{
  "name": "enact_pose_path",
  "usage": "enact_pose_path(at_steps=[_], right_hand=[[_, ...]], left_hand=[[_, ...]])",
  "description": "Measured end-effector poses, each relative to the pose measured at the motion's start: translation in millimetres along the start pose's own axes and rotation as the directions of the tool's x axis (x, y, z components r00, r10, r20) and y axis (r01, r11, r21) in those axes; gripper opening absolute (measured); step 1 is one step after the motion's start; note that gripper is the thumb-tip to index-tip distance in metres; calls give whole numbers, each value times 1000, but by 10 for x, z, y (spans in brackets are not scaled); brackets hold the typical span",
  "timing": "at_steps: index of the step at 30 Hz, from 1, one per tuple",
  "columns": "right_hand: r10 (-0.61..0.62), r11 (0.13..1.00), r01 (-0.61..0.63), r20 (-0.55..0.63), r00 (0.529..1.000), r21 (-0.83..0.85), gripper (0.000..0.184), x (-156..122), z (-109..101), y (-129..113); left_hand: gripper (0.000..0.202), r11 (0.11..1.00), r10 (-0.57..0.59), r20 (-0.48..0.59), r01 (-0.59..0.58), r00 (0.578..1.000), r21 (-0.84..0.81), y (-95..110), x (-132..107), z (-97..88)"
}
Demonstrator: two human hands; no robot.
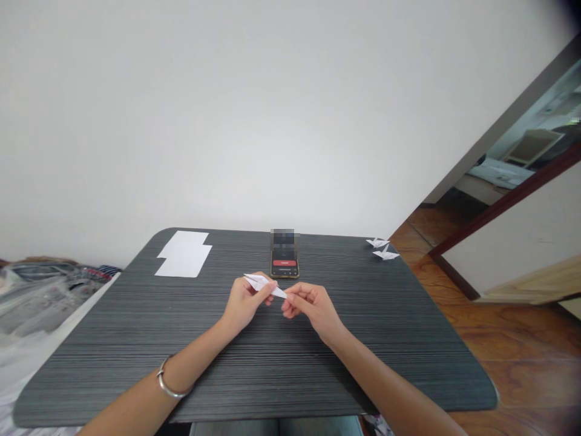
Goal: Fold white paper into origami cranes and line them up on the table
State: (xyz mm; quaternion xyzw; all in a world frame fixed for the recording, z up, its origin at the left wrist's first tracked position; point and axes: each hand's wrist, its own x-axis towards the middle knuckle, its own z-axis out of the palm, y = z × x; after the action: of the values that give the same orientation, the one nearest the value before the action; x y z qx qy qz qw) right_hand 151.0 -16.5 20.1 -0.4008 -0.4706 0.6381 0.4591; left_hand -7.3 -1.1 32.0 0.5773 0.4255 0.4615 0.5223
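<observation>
A narrow, pointed piece of folded white paper (259,282) is held above the middle of the dark table (200,363). My left hand (245,300) pinches its wider part between thumb and fingers. At its slim right-hand tip, my right hand (313,304) has thumb and fingertips closed on the paper. Two white folded paper cranes, a farther one (377,243) and a nearer one (386,255), stand at the table's far right corner. Flat white paper sheets (184,260) lie partly overlapping at the far left.
Just beyond my hands, a phone (284,266) stands near the table's back edge, its screen lit and partly blurred. A white wall (272,121) rises behind the table. Plastic-wrapped items (40,297) are piled to the left. Wooden floor (535,345) and a doorway lie to the right.
</observation>
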Motion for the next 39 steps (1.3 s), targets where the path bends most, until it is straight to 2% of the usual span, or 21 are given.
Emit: enact_pose_path(at_steps=[4, 9, 21, 26, 34, 39], right_hand=[[-4, 1000, 4, -4, 1000, 15, 22, 9, -14, 21], [-35, 999, 35, -23, 999, 2, 21, 17, -11, 53], [-88, 993, 84, -43, 995, -84, 20, -8, 14, 31], [-108, 990, 103, -50, 993, -93, 20, 0, 15, 31], [-108, 990, 100, -75, 991, -101, 19, 0, 18, 52], [-112, 988, 103, -74, 991, -117, 16, 0, 8, 61]], left_hand=[[22, 1000, -11, -6, 10, 1000, -18, -6, 15, -7], [23, 998, -40, 69, 44, 997, -48, -31, 24, 9], [24, 998, -18, 109, 25, 994, -62, -11, -3, 33], [25, 997, -19, 80, 25, 997, -74, -25, -13, 36], [28, 999, -11, -25, 11, 1000, -34, -1, -2, 34], [27, 999, -20, -14, 20, 1000, -48, -6, 2, 33]])
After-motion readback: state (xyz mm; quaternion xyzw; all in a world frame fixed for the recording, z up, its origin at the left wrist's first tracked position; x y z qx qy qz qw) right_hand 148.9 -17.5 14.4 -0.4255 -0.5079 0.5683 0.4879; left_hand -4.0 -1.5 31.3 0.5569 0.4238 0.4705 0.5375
